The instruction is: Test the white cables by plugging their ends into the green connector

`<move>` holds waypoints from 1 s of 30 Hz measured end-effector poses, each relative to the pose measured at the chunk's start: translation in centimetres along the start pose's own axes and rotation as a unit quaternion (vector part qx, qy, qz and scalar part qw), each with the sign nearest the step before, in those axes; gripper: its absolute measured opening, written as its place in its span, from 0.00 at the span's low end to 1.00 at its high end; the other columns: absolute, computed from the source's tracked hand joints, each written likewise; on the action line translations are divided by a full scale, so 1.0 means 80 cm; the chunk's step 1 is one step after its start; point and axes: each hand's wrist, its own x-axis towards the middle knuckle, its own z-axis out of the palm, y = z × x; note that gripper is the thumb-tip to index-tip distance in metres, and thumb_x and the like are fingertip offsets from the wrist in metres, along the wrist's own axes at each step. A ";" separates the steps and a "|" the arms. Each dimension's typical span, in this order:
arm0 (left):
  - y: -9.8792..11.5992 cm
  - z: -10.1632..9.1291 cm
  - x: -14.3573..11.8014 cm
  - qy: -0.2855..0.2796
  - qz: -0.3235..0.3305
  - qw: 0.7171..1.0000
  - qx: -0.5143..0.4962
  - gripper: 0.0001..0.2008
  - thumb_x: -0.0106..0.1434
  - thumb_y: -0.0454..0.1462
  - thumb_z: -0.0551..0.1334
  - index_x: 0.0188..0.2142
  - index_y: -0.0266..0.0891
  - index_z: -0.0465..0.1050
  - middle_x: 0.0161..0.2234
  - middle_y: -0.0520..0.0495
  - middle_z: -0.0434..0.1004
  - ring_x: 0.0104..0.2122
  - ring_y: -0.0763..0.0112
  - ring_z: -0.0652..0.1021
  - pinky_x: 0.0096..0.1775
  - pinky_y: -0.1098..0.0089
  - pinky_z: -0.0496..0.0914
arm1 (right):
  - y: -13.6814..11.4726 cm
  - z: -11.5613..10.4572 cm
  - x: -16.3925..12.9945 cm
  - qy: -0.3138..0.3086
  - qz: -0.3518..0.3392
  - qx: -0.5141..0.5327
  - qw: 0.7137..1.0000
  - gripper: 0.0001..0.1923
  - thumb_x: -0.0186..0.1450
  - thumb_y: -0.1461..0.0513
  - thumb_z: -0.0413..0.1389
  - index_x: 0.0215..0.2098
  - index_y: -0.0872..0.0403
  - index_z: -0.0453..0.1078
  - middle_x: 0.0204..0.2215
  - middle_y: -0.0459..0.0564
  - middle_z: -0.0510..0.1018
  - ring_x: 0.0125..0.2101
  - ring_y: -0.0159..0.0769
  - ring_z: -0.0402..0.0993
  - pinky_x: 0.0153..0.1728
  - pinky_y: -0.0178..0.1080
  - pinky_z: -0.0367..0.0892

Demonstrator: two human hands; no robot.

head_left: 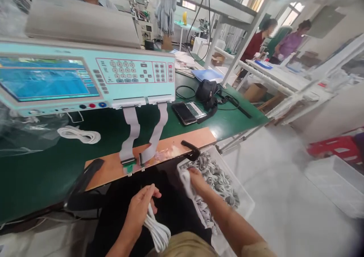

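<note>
My left hand [143, 203] is closed around a coiled white cable [159, 230], whose loops hang down over my lap. Over the near left edge of a white plastic bin [247, 207], my right hand [197, 181] grips another looped white cable [185, 181], slightly blurred. Many bundled grey and white cables [222, 181] fill the bin below it. On the bench, two flat ribbon cables [131, 132] run from the tester [133, 88] to connectors and a small green circuit board [129, 168] at the board's edge.
A wooden board [170, 147] with black clamps [192, 149] lies along the green bench [31, 177]. Another white cable coil [79, 135], a phone [184, 113] and a black pouch [207, 90] rest on the bench. Two people [292, 43] stand at a far table; another person is behind the tester.
</note>
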 end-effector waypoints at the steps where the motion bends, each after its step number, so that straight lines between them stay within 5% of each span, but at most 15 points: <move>1: 0.002 0.004 0.000 0.000 -0.010 1.000 -0.019 0.20 0.54 0.52 0.59 0.24 0.37 0.69 0.15 0.55 0.67 0.11 0.79 0.64 0.14 0.78 0.56 | -0.003 -0.029 0.009 0.029 -0.008 -0.027 0.999 0.15 0.49 0.53 0.61 0.17 0.53 0.64 0.13 0.41 0.63 0.17 0.32 0.59 0.20 0.34 0.55; 4: 0.006 0.014 0.004 0.001 -0.012 0.998 -0.061 0.19 0.54 0.51 0.59 0.25 0.37 0.67 0.18 0.56 0.67 0.11 0.81 0.65 0.13 0.79 0.55 | -0.009 -0.083 0.021 0.085 -0.046 -0.086 0.992 0.08 0.50 0.59 0.61 0.24 0.53 0.67 0.24 0.45 0.69 0.27 0.37 0.65 0.30 0.37 0.59; 6: 0.005 0.018 0.006 0.001 -0.004 0.996 -0.084 0.18 0.55 0.51 0.59 0.26 0.37 0.67 0.19 0.57 0.66 0.12 0.81 0.66 0.14 0.79 0.56 | -0.010 -0.080 0.008 0.053 -0.091 -0.142 0.984 0.08 0.53 0.60 0.60 0.31 0.53 0.70 0.30 0.48 0.72 0.33 0.40 0.67 0.35 0.39 0.60; 10: -0.002 0.021 0.007 0.003 0.013 0.995 -0.094 0.17 0.58 0.51 0.56 0.29 0.38 0.68 0.21 0.57 0.64 0.13 0.80 0.67 0.15 0.78 0.57 | -0.009 -0.007 -0.051 -0.201 -0.225 -0.263 0.916 0.06 0.63 0.61 0.52 0.37 0.52 0.71 0.31 0.48 0.73 0.32 0.37 0.69 0.34 0.37 0.62; 14: -0.004 0.012 0.002 0.026 0.091 0.995 -0.024 0.15 0.61 0.47 0.54 0.31 0.38 0.70 0.23 0.55 0.65 0.21 0.78 0.68 0.23 0.77 0.62 | -0.007 0.056 -0.084 -0.290 -0.305 -0.301 0.856 0.05 0.62 0.65 0.52 0.36 0.52 0.68 0.29 0.47 0.70 0.29 0.34 0.67 0.30 0.35 0.60; 18: -0.003 -0.005 -0.012 0.045 0.116 0.992 0.013 0.11 0.62 0.44 0.55 0.34 0.39 0.70 0.25 0.53 0.66 0.27 0.75 0.68 0.29 0.76 0.63 | -0.005 0.072 -0.077 -0.292 -0.343 -0.334 0.828 0.05 0.61 0.67 0.50 0.35 0.54 0.66 0.29 0.48 0.70 0.29 0.35 0.66 0.31 0.35 0.59; 24: 0.008 -0.028 -0.029 -0.032 0.089 0.993 -0.063 0.10 0.54 0.39 0.64 0.30 0.38 0.65 0.27 0.54 0.66 0.27 0.75 0.67 0.30 0.75 0.63 | -0.009 0.085 -0.061 -0.237 -0.335 -0.318 0.855 0.04 0.62 0.66 0.49 0.31 0.53 0.63 0.25 0.45 0.70 0.26 0.34 0.65 0.30 0.35 0.57; 30: 0.031 -0.049 -0.017 -0.015 0.111 0.993 -0.048 0.09 0.52 0.39 0.65 0.29 0.36 0.70 0.25 0.53 0.67 0.26 0.76 0.67 0.29 0.76 0.62 | -0.027 0.118 -0.042 -0.168 -0.390 -0.304 0.853 0.03 0.60 0.66 0.49 0.30 0.53 0.64 0.25 0.45 0.70 0.27 0.36 0.64 0.32 0.37 0.56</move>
